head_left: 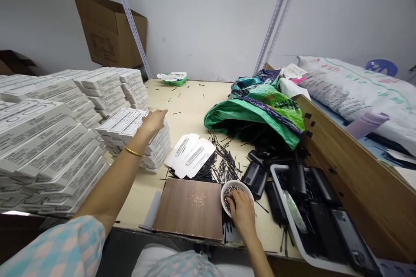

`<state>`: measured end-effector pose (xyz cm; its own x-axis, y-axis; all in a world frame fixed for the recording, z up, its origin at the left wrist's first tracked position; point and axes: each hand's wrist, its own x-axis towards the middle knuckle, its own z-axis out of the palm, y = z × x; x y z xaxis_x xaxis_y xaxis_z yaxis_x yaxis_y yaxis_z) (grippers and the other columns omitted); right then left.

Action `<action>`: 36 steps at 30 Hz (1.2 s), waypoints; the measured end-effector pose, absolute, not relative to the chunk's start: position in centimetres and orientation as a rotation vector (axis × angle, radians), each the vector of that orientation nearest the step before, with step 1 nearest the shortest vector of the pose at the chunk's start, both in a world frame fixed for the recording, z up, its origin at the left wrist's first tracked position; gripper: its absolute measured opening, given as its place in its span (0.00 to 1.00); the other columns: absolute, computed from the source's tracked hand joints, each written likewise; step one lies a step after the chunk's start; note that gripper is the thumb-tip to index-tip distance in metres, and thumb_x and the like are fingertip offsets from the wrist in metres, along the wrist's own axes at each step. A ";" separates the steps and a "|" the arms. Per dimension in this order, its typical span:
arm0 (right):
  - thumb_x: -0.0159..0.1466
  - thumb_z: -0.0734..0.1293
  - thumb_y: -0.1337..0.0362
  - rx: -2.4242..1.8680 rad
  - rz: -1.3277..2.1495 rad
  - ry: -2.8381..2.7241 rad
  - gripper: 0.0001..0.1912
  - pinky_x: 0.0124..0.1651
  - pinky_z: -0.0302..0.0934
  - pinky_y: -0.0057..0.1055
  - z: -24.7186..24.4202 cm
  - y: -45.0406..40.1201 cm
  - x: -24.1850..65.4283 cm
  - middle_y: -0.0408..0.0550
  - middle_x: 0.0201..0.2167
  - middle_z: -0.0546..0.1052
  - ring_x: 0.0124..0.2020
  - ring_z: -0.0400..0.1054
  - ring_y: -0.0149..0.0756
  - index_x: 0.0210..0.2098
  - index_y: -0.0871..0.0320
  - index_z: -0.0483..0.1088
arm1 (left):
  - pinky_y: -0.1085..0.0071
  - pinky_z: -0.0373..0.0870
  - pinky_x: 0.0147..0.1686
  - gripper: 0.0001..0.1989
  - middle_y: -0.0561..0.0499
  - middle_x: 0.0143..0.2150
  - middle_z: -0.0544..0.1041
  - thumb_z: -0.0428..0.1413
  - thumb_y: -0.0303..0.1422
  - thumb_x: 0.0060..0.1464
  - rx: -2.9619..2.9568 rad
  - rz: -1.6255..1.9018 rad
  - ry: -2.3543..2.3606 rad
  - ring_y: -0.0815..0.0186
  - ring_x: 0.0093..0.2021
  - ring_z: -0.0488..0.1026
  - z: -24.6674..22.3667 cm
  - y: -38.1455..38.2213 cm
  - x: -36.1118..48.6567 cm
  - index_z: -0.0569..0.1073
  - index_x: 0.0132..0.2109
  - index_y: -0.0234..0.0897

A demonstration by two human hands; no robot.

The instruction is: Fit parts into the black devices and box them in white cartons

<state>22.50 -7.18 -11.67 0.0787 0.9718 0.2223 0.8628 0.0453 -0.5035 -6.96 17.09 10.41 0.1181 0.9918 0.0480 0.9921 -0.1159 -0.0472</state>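
Observation:
My left hand (154, 123) lies over the right end of a short stack of white printed boxes (125, 123), fingers stretched past the end and thumb side partly hidden. My right hand (242, 210) dips into a white bowl (224, 204) of small metal parts (229, 191), too small to name surely. Its fingers are bent together among them; what they hold is hidden. Left of the bowl, a brown wood-grain board (185, 210) lies flat at the table's front edge. Beyond it, flat white box blanks (191, 155) rest on thin black rods (227, 162).
Tall stacks of white boxes (42, 138) fill the left side. At right, a white bin (307, 257) holds black cases, beside a wooden side board (351, 173). A green bag (253, 112) lies behind. A small green tray (175, 82) and a carton (110, 30) stand farther back.

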 end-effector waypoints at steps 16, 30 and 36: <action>0.61 0.62 0.61 -1.123 0.868 -1.753 0.32 0.64 0.48 0.45 -3.3 -0.3 7.4 0.55 0.62 0.60 0.63 0.53 0.45 0.63 0.60 0.53 | 0.36 0.46 0.56 0.41 0.38 0.69 0.47 0.45 0.59 0.51 -2.231 -0.041 -2.270 0.38 0.66 0.43 12.2 14.8 -10.5 0.52 0.66 0.40; 0.60 0.64 0.51 -1.040 1.067 -1.827 0.44 0.65 0.38 0.52 -1.5 2.9 -1.9 0.56 0.69 0.41 0.68 0.36 0.49 0.67 0.60 0.40 | 0.28 0.41 0.53 0.52 0.40 0.71 0.38 0.63 0.44 0.42 -2.326 0.169 -2.326 0.38 0.68 0.34 11.6 14.8 -11.2 0.41 0.67 0.48; 0.60 0.63 0.48 -1.023 1.272 -1.552 0.35 0.61 0.51 0.47 -4.1 2.3 3.6 0.54 0.63 0.59 0.62 0.54 0.45 0.63 0.54 0.55 | 0.39 0.35 0.61 0.49 0.38 0.71 0.37 0.62 0.39 0.46 -2.309 -0.130 -2.139 0.42 0.68 0.31 11.2 12.9 -9.0 0.42 0.68 0.41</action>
